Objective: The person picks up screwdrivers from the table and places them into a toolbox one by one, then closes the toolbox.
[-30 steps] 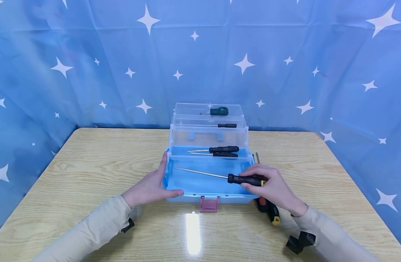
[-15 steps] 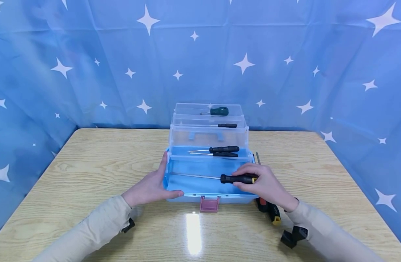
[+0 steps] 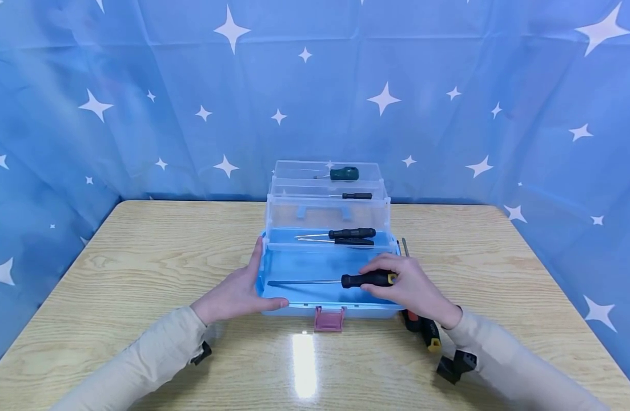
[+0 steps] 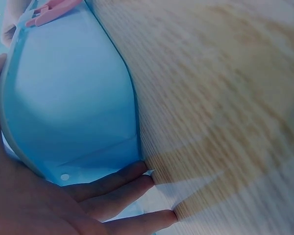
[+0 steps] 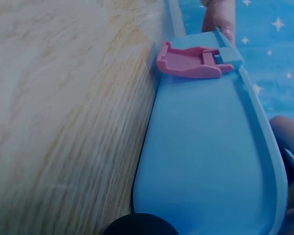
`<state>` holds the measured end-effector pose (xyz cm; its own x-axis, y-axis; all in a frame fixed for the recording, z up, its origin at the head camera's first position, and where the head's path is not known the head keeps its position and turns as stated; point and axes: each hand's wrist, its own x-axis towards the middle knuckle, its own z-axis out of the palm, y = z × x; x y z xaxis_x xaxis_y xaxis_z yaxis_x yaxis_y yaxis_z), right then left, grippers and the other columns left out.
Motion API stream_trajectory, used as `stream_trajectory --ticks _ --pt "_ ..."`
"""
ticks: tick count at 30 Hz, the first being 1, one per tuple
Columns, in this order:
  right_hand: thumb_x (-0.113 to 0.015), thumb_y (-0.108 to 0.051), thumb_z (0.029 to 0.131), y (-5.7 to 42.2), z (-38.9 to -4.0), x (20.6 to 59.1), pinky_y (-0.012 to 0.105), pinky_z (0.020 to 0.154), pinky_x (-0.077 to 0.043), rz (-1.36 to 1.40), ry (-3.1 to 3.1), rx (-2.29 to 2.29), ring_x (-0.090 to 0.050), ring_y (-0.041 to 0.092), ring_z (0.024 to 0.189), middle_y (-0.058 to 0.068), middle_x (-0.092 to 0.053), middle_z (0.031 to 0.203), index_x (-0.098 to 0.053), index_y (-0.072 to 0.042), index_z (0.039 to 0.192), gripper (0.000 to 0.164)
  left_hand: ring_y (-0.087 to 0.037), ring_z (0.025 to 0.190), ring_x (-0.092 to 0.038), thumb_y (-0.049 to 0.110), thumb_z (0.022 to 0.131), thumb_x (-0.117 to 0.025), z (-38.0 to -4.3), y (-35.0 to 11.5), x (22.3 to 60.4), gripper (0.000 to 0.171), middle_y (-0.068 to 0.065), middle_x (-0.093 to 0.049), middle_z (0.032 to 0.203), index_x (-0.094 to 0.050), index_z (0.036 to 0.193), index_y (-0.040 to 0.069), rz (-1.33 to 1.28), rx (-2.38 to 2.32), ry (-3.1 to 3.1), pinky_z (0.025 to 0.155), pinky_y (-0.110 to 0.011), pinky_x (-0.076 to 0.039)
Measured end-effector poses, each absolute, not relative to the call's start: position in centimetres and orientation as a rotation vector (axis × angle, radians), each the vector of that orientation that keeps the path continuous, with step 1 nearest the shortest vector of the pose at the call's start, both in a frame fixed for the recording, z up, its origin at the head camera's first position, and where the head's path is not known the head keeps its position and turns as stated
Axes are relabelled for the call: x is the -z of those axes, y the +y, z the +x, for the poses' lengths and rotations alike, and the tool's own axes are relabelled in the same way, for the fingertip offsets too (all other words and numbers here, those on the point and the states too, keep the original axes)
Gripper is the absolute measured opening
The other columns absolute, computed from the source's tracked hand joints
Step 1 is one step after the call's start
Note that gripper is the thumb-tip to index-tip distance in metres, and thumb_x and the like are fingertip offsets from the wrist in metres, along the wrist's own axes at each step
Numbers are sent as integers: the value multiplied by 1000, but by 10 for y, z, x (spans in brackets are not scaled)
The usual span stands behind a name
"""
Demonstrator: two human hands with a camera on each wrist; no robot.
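A light blue toolbox (image 3: 299,312) stands with its clear tiered trays (image 3: 325,217) raised behind it. My right hand (image 3: 414,288) grips a long screwdriver (image 3: 353,280) by its black handle, low over the box's bottom compartment. Its metal shaft points left, with the tip near the left wall. At the box's front left corner, my left hand (image 3: 237,297) rests with straight fingers along the side and the thumb at the front rim. The right wrist view shows mostly the front wall (image 5: 201,147); only part of the right hand (image 5: 290,137) appears there.
A green-handled screwdriver (image 3: 344,173) and a small black one (image 3: 357,196) lie in the upper trays, two more black screwdrivers (image 3: 352,233) in the lowest. A pink latch (image 3: 328,320) hangs in front. Tools with black-yellow (image 3: 430,335) and black-red (image 3: 412,321) handles lie right of the box.
My right hand has moved left and slightly toward the back, taking the screwdriver farther over the bottom compartment; its shaft has levelled out. The left hand has stayed put.
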<state>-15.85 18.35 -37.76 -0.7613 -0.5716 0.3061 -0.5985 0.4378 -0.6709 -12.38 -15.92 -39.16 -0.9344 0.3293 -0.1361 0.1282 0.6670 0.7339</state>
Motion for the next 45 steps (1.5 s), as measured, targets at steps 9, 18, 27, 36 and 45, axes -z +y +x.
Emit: stream_trajectory --ticks 9,18,27,36,45 --pt "-74 0 82 186 -162 379 43 77 -53 1079 -2553 -1150 -62 20 101 1 -68 108 -72 -4 106 25 -41 127 -44 53 76 -77 -125 -159 394 127 -27 -30 150 16 153 14 366 -1150 2617 99 -52 -40" --pt "-69 6 85 212 -163 371 28 70 -51 1003 -2494 -1193 -63 13 90 1 -69 103 -72 -5 104 22 -42 127 -44 54 76 -77 -125 -159 392 127 -28 -30 149 17 153 14 376 -1127 2632 100 -51 -40" --pt "-71 5 84 228 -159 370 17 72 -49 901 -2549 -1139 -62 10 87 3 -70 101 -74 -8 102 23 -42 129 -41 53 76 -77 -124 -159 391 127 -29 -28 150 16 153 12 372 -1126 2626 101 -51 -38" --pt "-70 2 86 240 -156 370 25 72 -50 803 -2618 -1078 -62 8 86 -1 -70 98 -74 -10 101 19 -41 127 -45 55 76 -77 -124 -159 394 127 -29 -33 147 16 153 14 355 -1133 2625 99 -51 -41" --pt "-68 1 87 252 -150 376 25 66 -49 735 -2654 -1070 -60 6 83 -1 -70 95 -73 -5 99 14 -42 128 -43 53 77 -77 -124 -159 392 126 -28 -31 149 16 153 14 359 -1142 2615 100 -51 -40"
